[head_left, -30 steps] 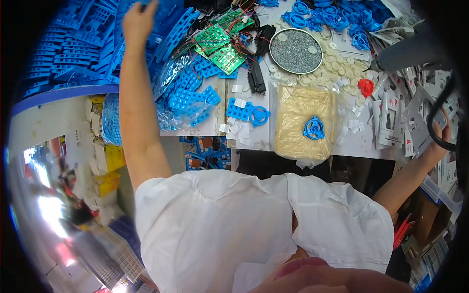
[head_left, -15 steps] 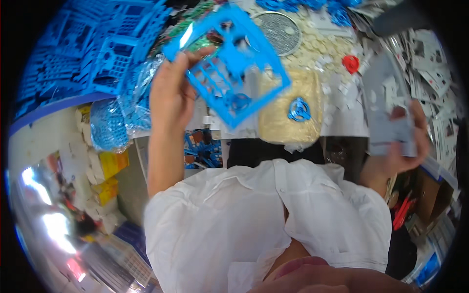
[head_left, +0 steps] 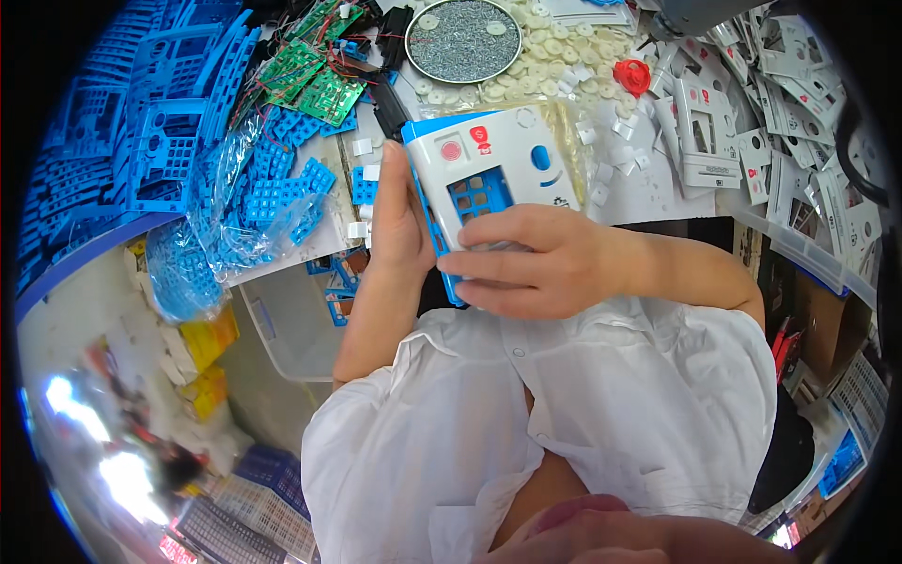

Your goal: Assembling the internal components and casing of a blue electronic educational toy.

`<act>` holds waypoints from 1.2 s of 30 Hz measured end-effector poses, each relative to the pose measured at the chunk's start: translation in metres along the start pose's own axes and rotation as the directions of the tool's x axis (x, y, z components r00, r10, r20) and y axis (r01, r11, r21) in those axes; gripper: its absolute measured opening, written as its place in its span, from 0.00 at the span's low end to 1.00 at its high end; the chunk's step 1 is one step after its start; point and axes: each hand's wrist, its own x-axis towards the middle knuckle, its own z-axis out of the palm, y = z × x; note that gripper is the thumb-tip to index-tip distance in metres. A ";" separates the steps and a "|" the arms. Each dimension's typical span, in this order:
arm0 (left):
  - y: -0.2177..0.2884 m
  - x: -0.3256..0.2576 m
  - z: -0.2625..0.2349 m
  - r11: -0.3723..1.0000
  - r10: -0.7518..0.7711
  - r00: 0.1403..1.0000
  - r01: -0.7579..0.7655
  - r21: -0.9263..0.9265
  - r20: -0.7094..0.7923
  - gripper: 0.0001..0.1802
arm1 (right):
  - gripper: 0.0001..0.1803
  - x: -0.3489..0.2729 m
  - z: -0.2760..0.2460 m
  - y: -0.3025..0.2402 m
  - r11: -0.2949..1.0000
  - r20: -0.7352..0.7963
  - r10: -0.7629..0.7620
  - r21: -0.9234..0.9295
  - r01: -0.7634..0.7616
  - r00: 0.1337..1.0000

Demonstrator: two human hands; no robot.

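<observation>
A white casing panel (head_left: 526,169) with red printed marks and a window lies over a blue plastic frame (head_left: 442,124), whose rim shows at the top and left. Part of the blue grid is visible through the window. My left hand (head_left: 402,221) grips the pair at its left edge, thumb up along the side. Across the lower part of the panel, the fingers of my right hand (head_left: 540,263) close on it and press it against the frame; the right thumb is hidden. A yellowish wrapped pad (head_left: 564,122) is partly covered behind the pair.
A round dish of small metal pieces (head_left: 460,42) stands beyond, beside many cream discs (head_left: 554,56) and a red piece (head_left: 631,77). Green circuit boards (head_left: 324,89) and stacked blue frames (head_left: 94,122) lie left. White panels (head_left: 799,132) fill the right, under a grey tool (head_left: 705,14).
The right hand has brought the white panel in from the right onto the blue frame. My left hand has lowered the frame and moved it slightly right.
</observation>
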 end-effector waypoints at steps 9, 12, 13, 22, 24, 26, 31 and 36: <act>-0.009 -0.015 0.006 0.953 0.203 0.965 -0.156 0.258 -0.165 0.27 | 0.18 0.006 0.004 -0.012 0.987 -0.009 0.134 0.095 -0.132 0.991; -0.005 -0.019 -0.006 0.923 0.273 0.958 -0.233 0.307 -0.092 0.29 | 0.19 -0.006 -0.026 -0.009 0.929 -0.140 0.368 0.021 -0.369 0.919; -0.006 -0.017 -0.012 0.925 0.277 0.960 -0.253 0.283 -0.048 0.32 | 0.20 -0.014 -0.036 -0.006 0.872 -0.210 0.466 -0.053 -0.486 0.859; -0.004 -0.008 -0.006 0.945 0.273 0.957 -0.247 0.215 -0.098 0.27 | 0.06 -0.049 0.007 0.002 0.288 -0.078 0.941 0.691 -0.663 0.328; -0.005 -0.006 -0.008 0.944 0.274 0.957 -0.249 0.218 -0.095 0.28 | 0.07 -0.046 0.005 0.006 0.272 -0.058 0.942 0.713 -0.646 0.331; -0.006 -0.005 -0.007 0.944 0.265 0.960 -0.240 0.226 -0.087 0.28 | 0.07 -0.047 0.005 0.010 0.226 -0.020 0.947 0.751 -0.620 0.321; -0.008 -0.004 -0.004 0.929 0.290 0.953 -0.257 0.266 -0.092 0.29 | 0.07 -0.050 0.015 0.008 0.145 -0.027 0.968 0.872 -0.467 0.251; -0.002 -0.009 0.011 0.841 0.326 0.926 -0.192 0.506 -0.190 0.28 | 0.07 -0.043 0.020 0.003 0.226 -0.130 0.958 0.891 -0.393 0.257</act>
